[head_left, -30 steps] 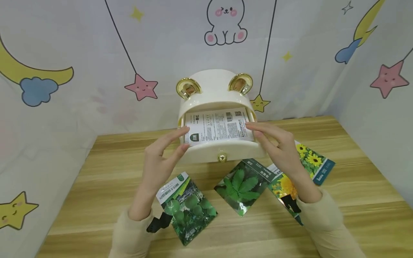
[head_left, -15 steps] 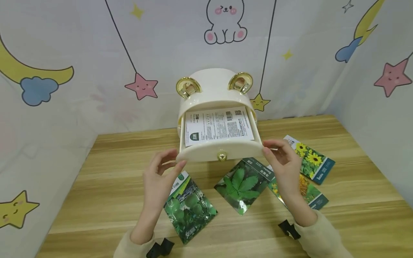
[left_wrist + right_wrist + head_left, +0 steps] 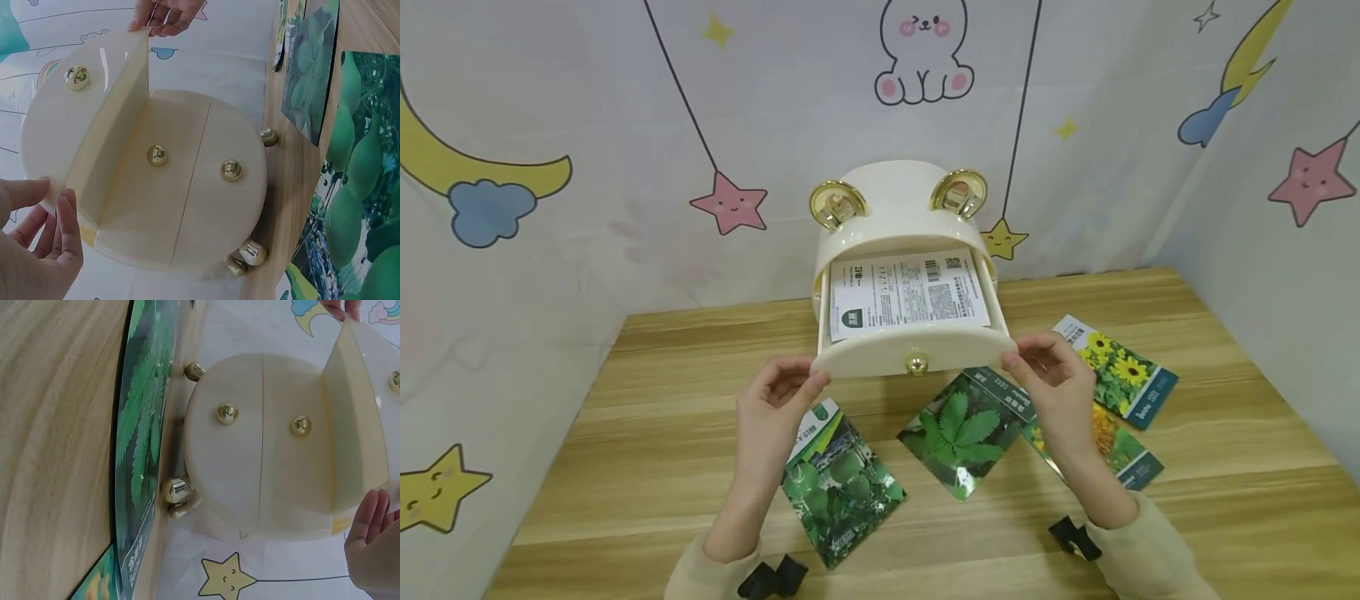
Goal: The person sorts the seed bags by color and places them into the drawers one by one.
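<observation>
A cream storage box (image 3: 898, 200) with gold-rimmed ears stands at the back of the table, its top drawer (image 3: 857, 354) pulled out. White printed packets (image 3: 910, 292) lie inside that drawer. My left hand (image 3: 775, 404) pinches the left end of the drawer front between thumb and fingers. At the opposite end, my right hand (image 3: 1056, 387) holds the right corner the same way. Two lower drawers, closed, show below in the left wrist view, each with a gold knob (image 3: 157, 155). Small gold feet (image 3: 178, 489) carry the box in the right wrist view.
On the wooden table (image 3: 625, 467) lie a packet with green gourds (image 3: 846, 492), a green-leaf packet (image 3: 962, 433), an orange-flower packet (image 3: 1123, 450) and a yellow-flower packet (image 3: 1123, 371). A printed curtain (image 3: 700, 108) hangs close behind the box.
Both hands have come from the packets in the drawer down to the ends of the drawer front and now grip it. The drawer looks about equally far out throughout.
</observation>
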`<act>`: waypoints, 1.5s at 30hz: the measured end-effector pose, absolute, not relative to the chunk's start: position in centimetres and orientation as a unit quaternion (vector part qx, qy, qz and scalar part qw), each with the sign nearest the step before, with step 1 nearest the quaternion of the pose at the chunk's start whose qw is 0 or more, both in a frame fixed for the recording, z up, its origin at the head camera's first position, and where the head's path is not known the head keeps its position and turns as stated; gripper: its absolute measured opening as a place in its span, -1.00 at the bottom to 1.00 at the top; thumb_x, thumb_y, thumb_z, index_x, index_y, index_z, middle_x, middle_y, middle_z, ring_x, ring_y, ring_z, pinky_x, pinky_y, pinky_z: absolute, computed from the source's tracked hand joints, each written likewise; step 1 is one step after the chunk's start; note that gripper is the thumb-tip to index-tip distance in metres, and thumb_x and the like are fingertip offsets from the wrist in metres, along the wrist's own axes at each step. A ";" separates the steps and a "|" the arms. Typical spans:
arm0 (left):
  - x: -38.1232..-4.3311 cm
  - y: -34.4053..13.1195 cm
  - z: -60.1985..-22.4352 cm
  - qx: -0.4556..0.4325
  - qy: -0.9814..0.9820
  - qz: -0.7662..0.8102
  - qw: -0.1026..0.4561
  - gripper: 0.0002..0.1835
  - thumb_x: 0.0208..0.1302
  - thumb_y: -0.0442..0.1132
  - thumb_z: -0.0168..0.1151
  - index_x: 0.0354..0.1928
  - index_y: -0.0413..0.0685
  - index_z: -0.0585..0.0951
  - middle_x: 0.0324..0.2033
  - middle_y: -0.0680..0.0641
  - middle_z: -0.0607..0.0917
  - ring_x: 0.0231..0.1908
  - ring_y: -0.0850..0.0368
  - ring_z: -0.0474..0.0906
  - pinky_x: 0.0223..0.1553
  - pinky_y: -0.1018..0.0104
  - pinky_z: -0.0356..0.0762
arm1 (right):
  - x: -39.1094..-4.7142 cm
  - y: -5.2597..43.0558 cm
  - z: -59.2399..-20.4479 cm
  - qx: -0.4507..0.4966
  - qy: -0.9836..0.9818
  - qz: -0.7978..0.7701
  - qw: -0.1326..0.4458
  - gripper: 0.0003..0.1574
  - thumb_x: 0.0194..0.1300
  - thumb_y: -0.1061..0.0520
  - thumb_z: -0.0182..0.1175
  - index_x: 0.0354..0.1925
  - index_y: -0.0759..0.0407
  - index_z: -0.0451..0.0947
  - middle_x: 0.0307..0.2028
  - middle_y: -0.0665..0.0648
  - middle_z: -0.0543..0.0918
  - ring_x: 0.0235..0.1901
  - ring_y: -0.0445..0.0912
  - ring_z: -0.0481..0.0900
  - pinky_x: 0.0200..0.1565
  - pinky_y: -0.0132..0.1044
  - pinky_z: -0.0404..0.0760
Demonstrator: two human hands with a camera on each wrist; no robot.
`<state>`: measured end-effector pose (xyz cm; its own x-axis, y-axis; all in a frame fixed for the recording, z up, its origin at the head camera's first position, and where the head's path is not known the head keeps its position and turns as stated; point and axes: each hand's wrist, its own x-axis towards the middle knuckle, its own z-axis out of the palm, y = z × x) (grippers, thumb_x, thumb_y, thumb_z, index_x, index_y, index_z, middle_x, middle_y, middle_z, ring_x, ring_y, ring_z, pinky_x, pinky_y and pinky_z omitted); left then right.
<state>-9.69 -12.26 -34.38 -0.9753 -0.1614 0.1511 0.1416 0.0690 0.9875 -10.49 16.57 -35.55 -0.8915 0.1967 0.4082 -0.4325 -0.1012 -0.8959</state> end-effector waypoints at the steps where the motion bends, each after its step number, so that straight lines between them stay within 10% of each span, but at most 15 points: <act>1: -9.7 -12.3 -34.4 0.008 -0.722 -0.683 0.110 -0.75 0.04 -0.28 0.33 -0.21 -0.19 0.58 -0.33 0.06 0.64 -0.31 0.21 0.62 -0.20 0.48 0.59 | -10.5 16.6 -35.5 0.093 -0.638 0.734 0.213 -0.82 0.09 0.40 0.21 -0.29 0.26 0.51 -0.35 -0.01 0.58 -0.34 -0.24 0.58 -0.15 -0.47 0.59; 26: -14.3 -11.8 -34.0 0.021 -0.691 -0.709 0.139 -0.71 0.06 -0.15 0.32 -0.20 -0.15 0.57 -0.35 0.10 0.62 -0.34 0.27 0.58 -0.19 0.49 0.57 | -15.0 15.8 -34.5 0.046 -0.647 0.730 0.215 -0.83 0.08 0.30 0.26 -0.30 0.26 0.51 -0.38 -0.02 0.58 -0.41 -0.20 0.55 -0.27 -0.47 0.59; 45: -15.7 -10.4 -32.4 -0.012 -0.710 -0.652 0.267 -0.64 0.06 -0.33 0.31 -0.14 -0.41 0.51 -0.26 -0.12 0.53 -0.22 0.14 0.43 -0.20 0.36 0.49 | -17.4 15.0 -34.3 0.042 -0.662 0.677 0.318 -0.69 0.04 0.30 0.30 -0.20 0.37 0.52 -0.29 -0.04 0.56 -0.25 -0.20 0.51 -0.13 -0.43 0.51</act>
<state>-15.74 -10.37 -32.36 -0.8569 -0.3317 0.3945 0.3647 0.1506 0.9189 -17.43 14.99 -34.35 -0.7944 0.3751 0.4777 -0.4859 0.0794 -0.8704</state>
